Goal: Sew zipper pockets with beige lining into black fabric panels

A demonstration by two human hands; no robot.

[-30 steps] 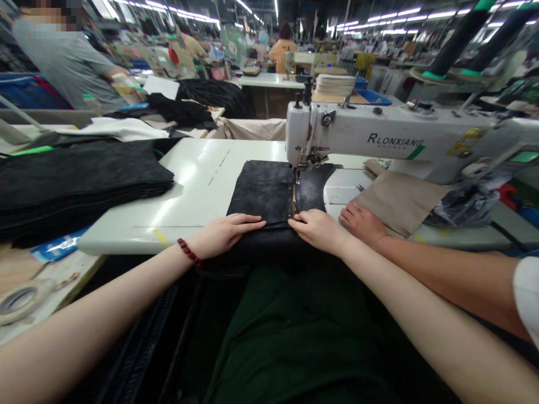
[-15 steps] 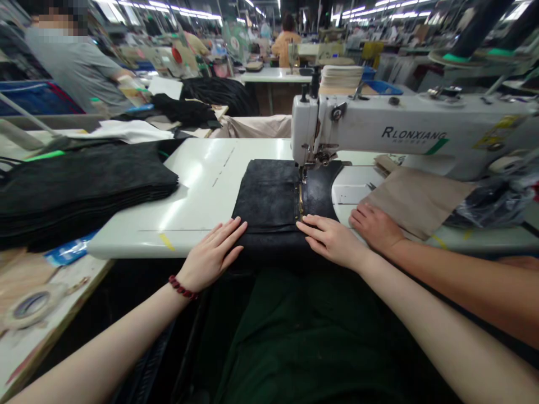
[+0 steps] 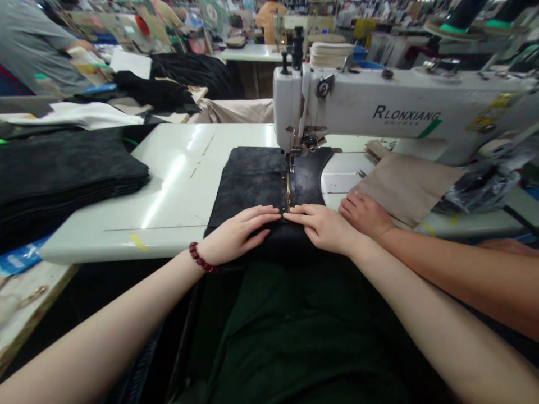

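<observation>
Panels of black textured material (image 3: 252, 174) lie flat on the worktop (image 3: 168, 185), their far end under the presser foot (image 3: 292, 152) of a white Rlonxiang sewing machine (image 3: 379, 106). A narrow gold-coloured seam strip (image 3: 287, 191) runs from that foot toward me along the middle of the black.

I have both hands on the near end of the panels, spread flat and pressing down rather than gripping. My left hand (image 3: 240, 233), with a red bead bracelet (image 3: 202, 258) at the wrist, and my right hand (image 3: 320, 220) sit either side of the seam line, fingertips almost meeting.

A co-worker's hand (image 3: 364, 214) comes in from the right, just beside my right hand and apart from the black panels, near a sheet of tan paper (image 3: 404, 185) by the machine. To my left, a thick stack of black panels (image 3: 63, 179) sits on the neighbouring surface, close to the worktop's edge.
</observation>
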